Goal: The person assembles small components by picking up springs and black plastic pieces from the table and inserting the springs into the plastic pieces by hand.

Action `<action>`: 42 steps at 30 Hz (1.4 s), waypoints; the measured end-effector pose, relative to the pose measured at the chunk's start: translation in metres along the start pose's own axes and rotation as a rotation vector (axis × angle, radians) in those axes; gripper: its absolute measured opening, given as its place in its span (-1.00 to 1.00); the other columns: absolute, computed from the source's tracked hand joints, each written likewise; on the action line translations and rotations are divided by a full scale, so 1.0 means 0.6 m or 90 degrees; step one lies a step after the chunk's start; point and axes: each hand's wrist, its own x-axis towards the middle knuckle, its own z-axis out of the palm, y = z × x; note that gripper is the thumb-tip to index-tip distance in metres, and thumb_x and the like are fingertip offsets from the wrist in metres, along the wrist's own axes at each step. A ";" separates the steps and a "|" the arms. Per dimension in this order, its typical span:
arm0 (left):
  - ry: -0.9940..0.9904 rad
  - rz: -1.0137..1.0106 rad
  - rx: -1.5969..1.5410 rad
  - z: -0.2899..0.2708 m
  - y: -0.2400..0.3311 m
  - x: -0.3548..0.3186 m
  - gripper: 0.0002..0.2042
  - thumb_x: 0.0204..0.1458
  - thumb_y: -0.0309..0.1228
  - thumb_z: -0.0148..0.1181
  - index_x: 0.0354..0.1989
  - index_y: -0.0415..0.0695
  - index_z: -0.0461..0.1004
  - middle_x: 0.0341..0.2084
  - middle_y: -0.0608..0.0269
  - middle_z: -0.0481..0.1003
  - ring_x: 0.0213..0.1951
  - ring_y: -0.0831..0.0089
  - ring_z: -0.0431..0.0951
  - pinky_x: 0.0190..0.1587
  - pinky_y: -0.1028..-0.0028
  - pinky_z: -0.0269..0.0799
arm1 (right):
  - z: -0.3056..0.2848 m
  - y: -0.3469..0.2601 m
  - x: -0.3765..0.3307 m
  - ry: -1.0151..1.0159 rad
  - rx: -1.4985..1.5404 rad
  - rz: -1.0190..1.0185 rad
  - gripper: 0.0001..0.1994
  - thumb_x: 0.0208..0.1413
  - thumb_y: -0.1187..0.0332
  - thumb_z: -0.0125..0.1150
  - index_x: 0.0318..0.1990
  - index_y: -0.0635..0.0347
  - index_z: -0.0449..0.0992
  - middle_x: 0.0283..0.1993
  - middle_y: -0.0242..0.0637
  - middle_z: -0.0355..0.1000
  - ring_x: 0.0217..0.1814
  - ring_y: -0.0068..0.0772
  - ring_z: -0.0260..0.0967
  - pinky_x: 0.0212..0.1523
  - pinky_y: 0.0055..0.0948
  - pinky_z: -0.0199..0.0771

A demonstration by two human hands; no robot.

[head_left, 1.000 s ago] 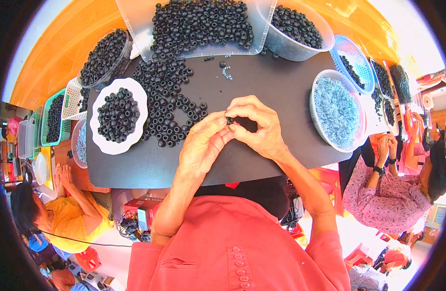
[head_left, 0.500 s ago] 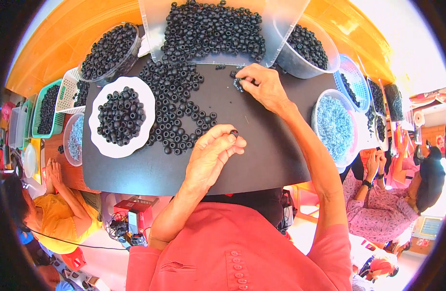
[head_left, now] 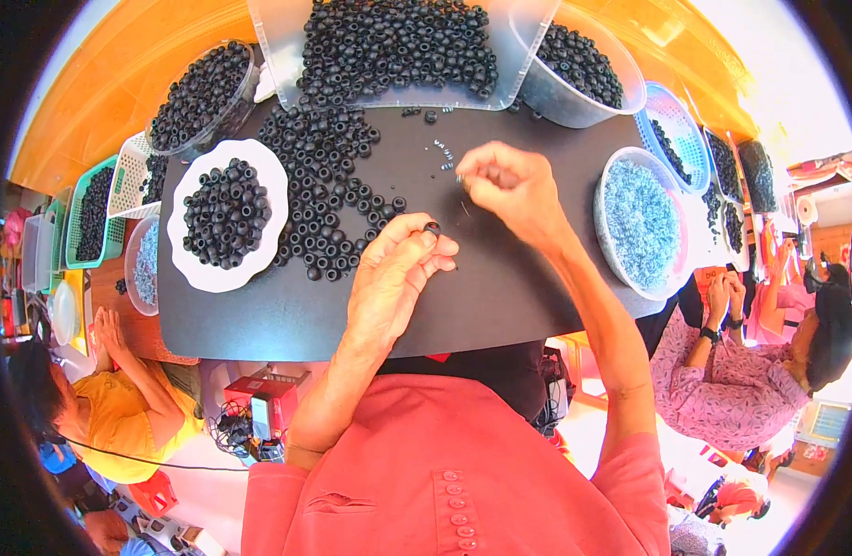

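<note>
My left hand [head_left: 394,274] is closed in a pinch over the middle of the dark table. A black bead-like ring [head_left: 432,228] shows between its thumb and fingertip. My right hand [head_left: 511,190] is also pinched, a little farther off and to the right. A tiny pale-blue piece [head_left: 460,178] shows at its fingertips. Beyond that hand, several small pale-blue pieces [head_left: 441,148] lie scattered on the table. Loose black rings [head_left: 319,199] spread over the table left of my hands, and a white scalloped plate [head_left: 178,230] beside them bears a heap of similar rings.
At the table's far side a clear bin [head_left: 517,56] spills black rings. Tubs of rings [head_left: 199,97] stand at both far corners. On the right is a bowl of pale-blue pieces [head_left: 641,218]. One person in yellow [head_left: 134,417] sits left, another in patterned pink [head_left: 736,398] right.
My right hand has come back from the far loose pieces toward my left hand, uncovering pale-blue bits. My left hand keeps its pinch on the black ring. The whole view has shifted slightly.
</note>
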 end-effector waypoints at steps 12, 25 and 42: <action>0.014 0.072 0.185 0.007 -0.011 -0.007 -0.87 0.12 -0.57 0.02 -0.18 -0.24 0.42 -0.41 0.26 0.50 -0.34 0.52 0.50 -0.20 0.51 0.45 | 0.042 0.008 -0.086 0.000 -0.040 -0.207 -0.81 -0.05 0.63 0.18 -0.25 0.22 0.54 -0.31 -0.28 0.46 -0.36 -0.55 0.44 -0.37 -0.57 0.44; 0.007 0.086 -0.011 -0.001 0.002 -0.016 -0.87 0.12 -0.55 0.03 -0.18 -0.23 0.41 -0.32 0.23 0.48 -0.29 0.49 0.47 -0.13 0.49 0.41 | 0.072 -0.045 -0.055 -0.075 -0.188 -0.170 -0.81 -0.02 0.60 0.15 -0.21 0.25 0.54 -0.31 -0.24 0.47 -0.42 -0.53 0.43 -0.38 -0.56 0.43; 0.026 0.114 0.074 -0.017 0.014 -0.033 -0.85 0.10 -0.60 0.01 -0.16 -0.23 0.40 -0.36 0.26 0.49 -0.29 0.54 0.48 -0.16 0.52 0.41 | 0.107 -0.026 -0.044 -0.051 0.084 0.009 -0.86 0.05 0.64 0.11 -0.23 0.31 0.51 -0.30 -0.29 0.42 -0.40 -0.57 0.38 -0.39 -0.57 0.43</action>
